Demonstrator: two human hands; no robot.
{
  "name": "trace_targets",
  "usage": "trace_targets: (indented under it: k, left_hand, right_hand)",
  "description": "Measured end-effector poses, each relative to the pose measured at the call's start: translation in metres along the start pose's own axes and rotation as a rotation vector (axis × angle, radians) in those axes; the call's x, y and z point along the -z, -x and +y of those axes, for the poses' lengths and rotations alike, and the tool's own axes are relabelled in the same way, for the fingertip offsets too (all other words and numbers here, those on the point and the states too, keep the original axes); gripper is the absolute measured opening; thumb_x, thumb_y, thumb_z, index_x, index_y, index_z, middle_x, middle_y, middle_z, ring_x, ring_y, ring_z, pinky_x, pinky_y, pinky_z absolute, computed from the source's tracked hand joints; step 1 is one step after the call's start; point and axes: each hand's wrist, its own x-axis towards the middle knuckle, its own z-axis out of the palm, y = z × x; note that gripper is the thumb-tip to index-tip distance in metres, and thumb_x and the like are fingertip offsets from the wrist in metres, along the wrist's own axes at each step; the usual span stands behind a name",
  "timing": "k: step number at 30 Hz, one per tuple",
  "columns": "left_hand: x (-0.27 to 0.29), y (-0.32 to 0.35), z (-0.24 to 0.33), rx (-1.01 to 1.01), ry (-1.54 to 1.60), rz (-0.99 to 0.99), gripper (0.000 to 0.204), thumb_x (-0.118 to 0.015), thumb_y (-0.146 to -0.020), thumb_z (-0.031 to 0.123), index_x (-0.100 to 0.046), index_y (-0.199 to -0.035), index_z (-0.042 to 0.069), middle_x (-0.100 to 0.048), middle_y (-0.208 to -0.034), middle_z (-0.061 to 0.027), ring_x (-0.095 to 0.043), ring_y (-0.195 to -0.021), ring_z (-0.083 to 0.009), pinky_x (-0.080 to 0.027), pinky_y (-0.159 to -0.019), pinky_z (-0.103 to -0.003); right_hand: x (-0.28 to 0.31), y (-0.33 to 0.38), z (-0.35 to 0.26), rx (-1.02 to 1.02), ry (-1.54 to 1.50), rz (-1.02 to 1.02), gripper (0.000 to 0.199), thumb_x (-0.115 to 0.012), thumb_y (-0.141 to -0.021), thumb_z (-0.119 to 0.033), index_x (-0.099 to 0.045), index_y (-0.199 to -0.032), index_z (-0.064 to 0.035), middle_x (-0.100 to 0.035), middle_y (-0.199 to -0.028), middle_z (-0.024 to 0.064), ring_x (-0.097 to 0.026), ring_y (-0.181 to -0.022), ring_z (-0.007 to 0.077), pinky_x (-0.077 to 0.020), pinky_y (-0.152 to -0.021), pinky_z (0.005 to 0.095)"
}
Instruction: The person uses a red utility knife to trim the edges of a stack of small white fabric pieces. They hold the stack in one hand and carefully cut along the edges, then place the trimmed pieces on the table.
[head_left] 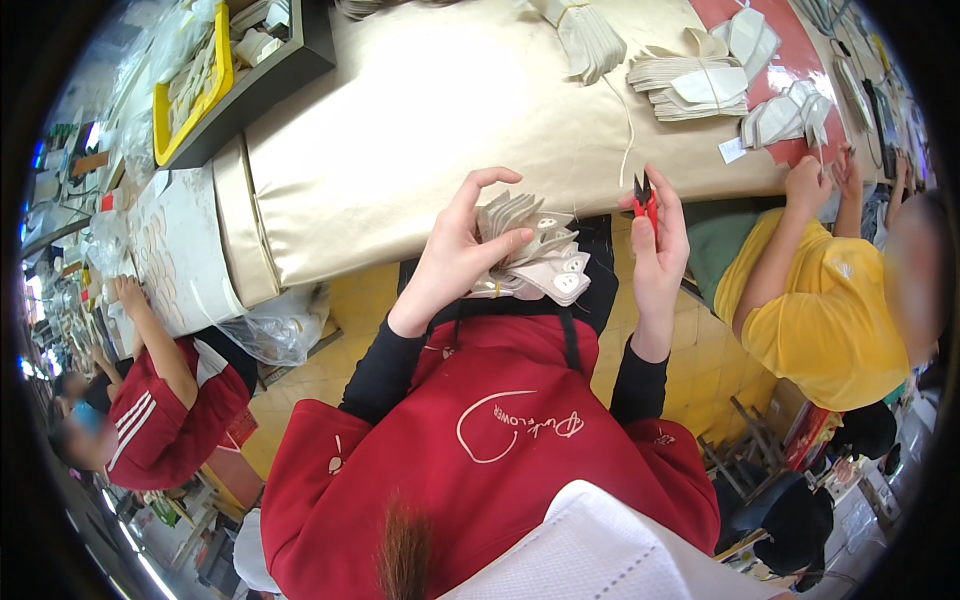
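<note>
My left hand (462, 252) grips a fanned bundle of beige fabric pieces (552, 262) above my lap, its thumb pressed across them. Small white round spots with dark dots, button-like, show on several of the pieces. In my right hand (662, 262) is a pair of red-handled thread snips (646, 202), held upright with the dark blades pointing up, a short way to the right of the bundle. The blades touch no fabric. My left fingers partly hide the near side of the bundle.
A gold-covered table (400, 130) spans the front. Bundled fabric pieces (690, 85) lie at its far right; a yellow tray (222, 85) stands far left. A co-worker in yellow (830, 300) sits at right, another in red (165, 410) at left.
</note>
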Motion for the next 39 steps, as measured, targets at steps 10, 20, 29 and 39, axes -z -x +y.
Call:
trace_targets:
  k: [10,20,29,39]
  left_hand:
    - [0.002,0.0,0.0,-0.084,-0.335,-0.142,0.037,-0.064,-0.093,0.001,-0.046,-0.125,0.008,-0.065,-0.088,-0.0062,-0.059,-0.072,-0.0069,-0.048,-0.063,-0.024]
    - [0.005,0.002,0.005,0.048,-0.154,-0.02,0.034,-0.068,-0.092,0.007,-0.048,-0.119,0.009,-0.064,-0.078,-0.006,-0.058,-0.065,-0.0087,-0.047,-0.059,-0.026]
    - [0.006,0.005,0.009,0.055,0.035,-0.053,0.038,-0.067,-0.092,0.002,-0.045,-0.123,0.007,-0.063,-0.087,-0.0029,-0.056,-0.071,-0.0044,-0.045,-0.061,-0.022]
    - [0.007,0.011,0.007,0.061,-0.005,-0.114,0.045,-0.066,-0.093,-0.003,-0.039,-0.126,0.008,-0.065,-0.094,-0.0049,-0.062,-0.083,-0.0073,-0.049,-0.069,-0.023]
  right_hand:
    - [-0.026,0.0,-0.013,0.293,0.135,-0.416,0.038,-0.072,-0.084,-0.004,-0.066,-0.122,0.003,-0.07,-0.101,0.0135,-0.069,-0.089,0.0188,-0.0521,-0.078,0.0274]
    - [-0.031,0.019,-0.005,0.218,0.422,-0.347,0.034,-0.072,-0.084,-0.008,-0.072,-0.117,-0.0032,-0.072,-0.091,0.0061,-0.065,-0.07,0.0161,-0.0493,-0.065,0.0284]
    - [-0.027,0.016,0.002,0.589,0.662,-0.281,0.034,-0.074,-0.079,-0.01,-0.076,-0.113,-0.0111,-0.068,-0.082,-0.001,-0.054,-0.057,0.0137,-0.0353,-0.055,0.0292]
    - [-0.027,0.02,-0.004,0.53,0.559,-0.381,0.032,-0.073,-0.077,-0.005,-0.076,-0.109,-0.0069,-0.07,-0.082,0.0047,-0.058,-0.059,0.0171,-0.0385,-0.054,0.0296]
